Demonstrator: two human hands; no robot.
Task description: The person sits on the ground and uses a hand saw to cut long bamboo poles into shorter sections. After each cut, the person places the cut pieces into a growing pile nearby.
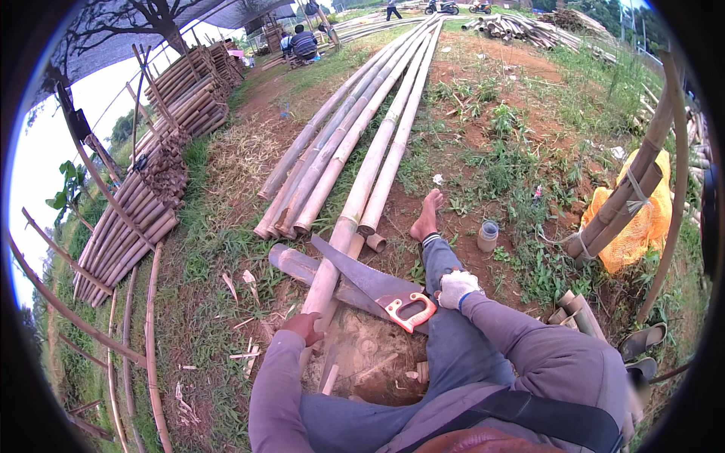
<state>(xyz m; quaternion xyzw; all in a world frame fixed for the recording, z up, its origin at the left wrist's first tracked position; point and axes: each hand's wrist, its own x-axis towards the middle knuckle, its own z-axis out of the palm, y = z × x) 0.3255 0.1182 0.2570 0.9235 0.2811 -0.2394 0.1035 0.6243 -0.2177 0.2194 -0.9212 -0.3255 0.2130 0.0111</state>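
My bare left hand (303, 326) is wrapped round the near end of a long bamboo pole (348, 225). The pole stretches away from me and crosses over a thick, short bamboo piece (295, 266) on the ground. A handsaw (362, 275) with an orange-and-white handle lies across this pole and the short piece, blade pointing away to the left; neither hand touches it. My right hand (458, 288), in a white glove, rests closed at my right knee. Something small and dark shows by its fingers, too unclear to name.
Several long bamboo poles (332, 162) lie side by side ahead. Stacked poles (130, 226) fill the left. A jar (488, 235) stands right of my bare foot. Farther right are an orange mesh sack (636, 215), upright tied bamboo (623, 198) and sandals (642, 341). People (303, 44) sit far off.
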